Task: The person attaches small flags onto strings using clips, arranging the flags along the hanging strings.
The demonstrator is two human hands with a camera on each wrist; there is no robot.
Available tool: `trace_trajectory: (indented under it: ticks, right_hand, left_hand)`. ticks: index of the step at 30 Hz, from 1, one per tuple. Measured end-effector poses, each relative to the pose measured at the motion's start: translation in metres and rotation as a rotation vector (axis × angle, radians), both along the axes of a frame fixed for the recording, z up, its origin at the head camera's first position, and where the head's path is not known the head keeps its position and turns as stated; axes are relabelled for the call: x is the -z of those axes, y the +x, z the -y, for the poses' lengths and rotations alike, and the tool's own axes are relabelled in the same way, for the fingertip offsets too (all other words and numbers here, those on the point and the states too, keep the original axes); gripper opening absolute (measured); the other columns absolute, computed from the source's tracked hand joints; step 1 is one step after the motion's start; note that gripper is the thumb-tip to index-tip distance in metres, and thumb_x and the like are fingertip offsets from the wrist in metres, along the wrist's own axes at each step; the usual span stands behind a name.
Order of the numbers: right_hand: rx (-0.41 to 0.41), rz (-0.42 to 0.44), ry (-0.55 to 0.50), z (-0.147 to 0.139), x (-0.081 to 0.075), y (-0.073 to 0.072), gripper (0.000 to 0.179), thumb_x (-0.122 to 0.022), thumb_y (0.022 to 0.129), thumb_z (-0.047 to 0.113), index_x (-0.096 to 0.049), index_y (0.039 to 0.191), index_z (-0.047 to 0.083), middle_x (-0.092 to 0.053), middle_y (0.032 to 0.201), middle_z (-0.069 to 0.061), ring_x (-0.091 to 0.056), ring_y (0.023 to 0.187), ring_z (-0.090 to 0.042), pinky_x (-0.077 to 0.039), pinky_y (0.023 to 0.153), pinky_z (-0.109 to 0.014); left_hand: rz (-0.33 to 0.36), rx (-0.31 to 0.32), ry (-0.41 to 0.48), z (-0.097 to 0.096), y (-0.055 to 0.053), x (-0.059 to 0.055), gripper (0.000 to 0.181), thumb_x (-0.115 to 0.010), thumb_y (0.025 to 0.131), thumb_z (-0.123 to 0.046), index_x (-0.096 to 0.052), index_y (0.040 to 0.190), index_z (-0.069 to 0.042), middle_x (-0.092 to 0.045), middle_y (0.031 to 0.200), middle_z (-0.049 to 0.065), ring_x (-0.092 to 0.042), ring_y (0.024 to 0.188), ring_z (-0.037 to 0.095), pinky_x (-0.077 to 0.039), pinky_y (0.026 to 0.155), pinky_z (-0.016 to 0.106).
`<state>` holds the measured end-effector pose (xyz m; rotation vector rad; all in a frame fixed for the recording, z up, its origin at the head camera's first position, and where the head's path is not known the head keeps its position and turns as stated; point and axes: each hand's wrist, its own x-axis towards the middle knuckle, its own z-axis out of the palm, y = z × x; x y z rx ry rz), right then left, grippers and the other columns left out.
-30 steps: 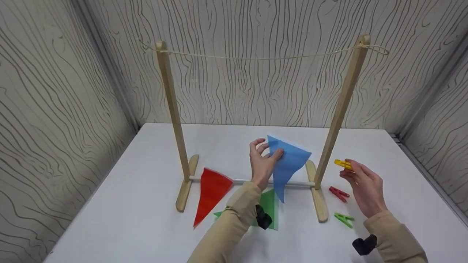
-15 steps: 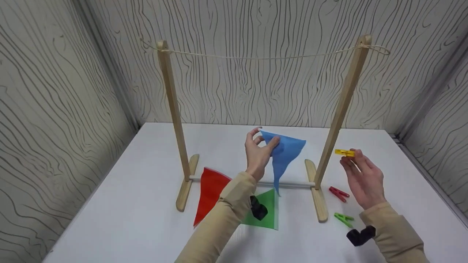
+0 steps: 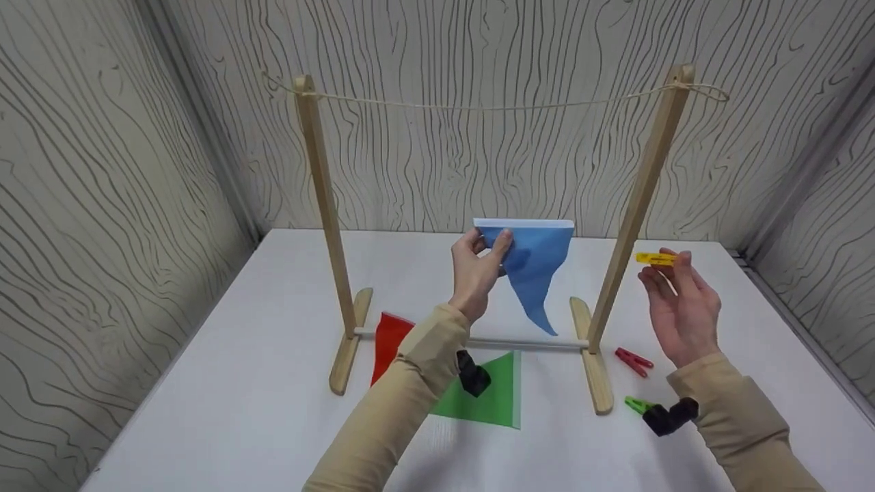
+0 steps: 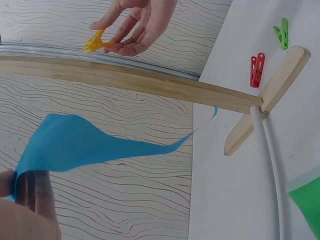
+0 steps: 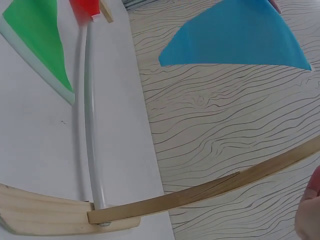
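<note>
A blue triangular flag [image 3: 536, 263] with a white top edge hangs point-down from my left hand [image 3: 475, 273], which pinches it near its upper left corner. It is held below the string [image 3: 478, 108], between the two posts of a wooden stand. Right of the stand, my right hand [image 3: 683, 314] pinches a yellow clothespin [image 3: 656, 259] between thumb and fingers; the left wrist view shows that yellow clothespin [image 4: 94, 42] too. Lying on the table are a red flag [image 3: 389, 345] and a green flag [image 3: 492, 396], both partly hidden by my left arm.
A red clothespin [image 3: 634, 362] and a green clothespin [image 3: 638, 404] lie right of the stand, the green one partly covered by the wrist camera. The right post [image 3: 639, 212] rises between my hands. A white bar [image 3: 526, 344] joins the stand's feet.
Both hands have risen. The blue flag has come up and slightly left, its top edge turning from slanted to level. My right hand has lifted the yellow clothespin.
</note>
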<state>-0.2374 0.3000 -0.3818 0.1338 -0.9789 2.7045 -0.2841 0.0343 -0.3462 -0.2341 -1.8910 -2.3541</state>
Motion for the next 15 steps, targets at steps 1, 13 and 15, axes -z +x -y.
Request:
trace_trajectory:
  ticks: [1, 13, 15]
  right_hand:
    - [0.022, -0.014, -0.009, 0.001, -0.003, -0.001, 0.031, -0.063, 0.097, 0.019, -0.063, 0.123, 0.001, -0.059, 0.116, -0.007, -0.064, 0.1, -0.019, -0.057, 0.096, -0.023]
    - [0.086, -0.131, -0.148, 0.014, -0.044, -0.017, 0.031, -0.062, 0.097, 0.01, -0.057, 0.121, -0.008, -0.06, 0.107, -0.015, -0.068, 0.089, -0.025, -0.06, 0.09, -0.028]
    - [0.078, -0.153, -0.159, 0.016, -0.05, -0.018, 0.031, -0.062, 0.097, 0.008, -0.057, 0.122, -0.009, -0.062, 0.107, -0.016, -0.068, 0.09, -0.025, -0.06, 0.091, -0.029]
  left_hand:
    - [0.0, -0.003, -0.002, 0.0, 0.0, -0.003, 0.028, -0.063, 0.1, -0.021, -0.065, 0.119, -0.001, -0.07, 0.114, 0.019, -0.072, 0.108, 0.031, -0.062, 0.089, 0.042]
    - [0.028, 0.002, 0.019, -0.004, 0.0, -0.034, 0.029, -0.065, 0.099, -0.021, -0.067, 0.12, 0.0, -0.074, 0.115, 0.018, -0.075, 0.102, 0.026, -0.062, 0.086, 0.034]
    - [0.015, 0.013, 0.021, -0.004, 0.0, -0.038, 0.029, -0.066, 0.098, -0.019, -0.067, 0.118, 0.001, -0.075, 0.114, 0.019, -0.075, 0.101, 0.026, -0.062, 0.086, 0.033]
